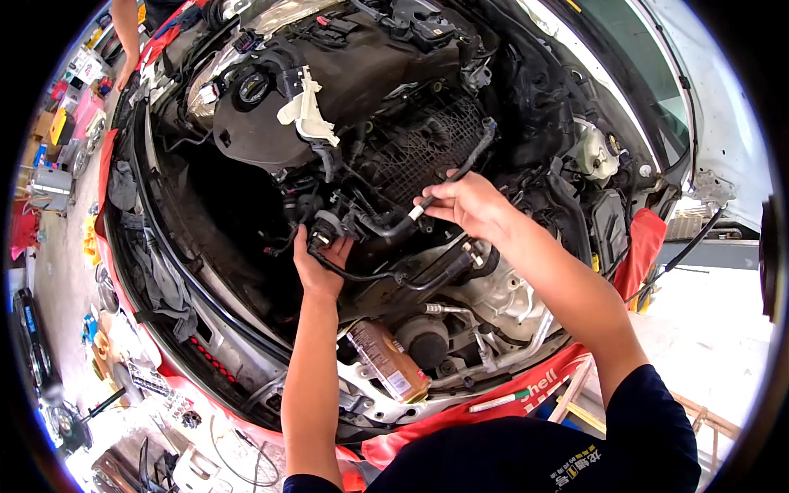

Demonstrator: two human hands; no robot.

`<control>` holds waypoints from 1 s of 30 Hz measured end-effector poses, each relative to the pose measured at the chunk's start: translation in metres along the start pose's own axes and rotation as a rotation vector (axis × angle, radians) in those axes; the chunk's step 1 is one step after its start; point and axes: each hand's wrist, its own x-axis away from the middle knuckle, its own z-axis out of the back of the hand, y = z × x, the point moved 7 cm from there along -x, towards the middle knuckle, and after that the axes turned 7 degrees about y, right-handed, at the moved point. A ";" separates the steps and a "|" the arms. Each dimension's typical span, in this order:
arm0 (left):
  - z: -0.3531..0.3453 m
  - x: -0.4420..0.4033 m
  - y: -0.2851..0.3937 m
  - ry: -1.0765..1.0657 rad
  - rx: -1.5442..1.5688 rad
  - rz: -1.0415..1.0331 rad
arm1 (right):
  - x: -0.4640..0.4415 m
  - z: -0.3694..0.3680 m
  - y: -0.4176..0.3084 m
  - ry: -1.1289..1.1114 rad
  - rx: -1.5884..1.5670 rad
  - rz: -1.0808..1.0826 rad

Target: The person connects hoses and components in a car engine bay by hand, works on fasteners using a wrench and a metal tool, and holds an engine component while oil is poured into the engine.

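A black hose with a white band runs across the middle of the engine bay. My right hand pinches it just beyond the band, fingers closed round it. Lower left of that, my left hand is closed round a black connector-like part with a thin hose leading off to the right. Above both hands lies a ribbed black cover. A cream-coloured broken piece rests on the dark engine cover, beside the round oil cap.
A brown can lies tilted near the front edge. Red fender covers line the bay, with a marker pen on one. Another person's arm reaches in at the top left. Tools and boxes lie on the floor at left.
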 end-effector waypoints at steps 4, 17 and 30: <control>0.005 -0.010 0.006 -0.005 -0.155 -0.121 | -0.004 0.013 0.012 0.031 -0.056 -0.035; 0.020 -0.013 0.019 0.109 -0.220 -0.153 | -0.011 -0.001 0.082 0.265 -0.026 -0.021; 0.026 -0.019 0.018 0.121 -0.420 -0.200 | 0.008 -0.016 0.120 0.242 -0.192 -0.153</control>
